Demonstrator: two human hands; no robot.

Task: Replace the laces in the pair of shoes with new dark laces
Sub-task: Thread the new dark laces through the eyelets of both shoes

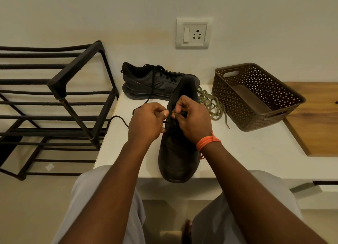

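A black shoe (178, 157) stands on the white table (256, 148), toe toward me and over the front edge. My left hand (146, 123) pinches a dark lace (118, 118) at the shoe's eyelets; the lace trails left over the table's edge. My right hand (193, 117) grips the lace at the shoe's tongue. A second black shoe (151, 83) lies behind, on its side, with a dark lace threaded in it. Old olive laces (212, 104) lie in a heap right of the near shoe.
A brown perforated basket (256, 97) stands at the table's right, with a wooden surface (318, 115) beyond it. A black metal shoe rack (54, 101) stands to the left of the table. A wall socket (193, 33) is above the shoes.
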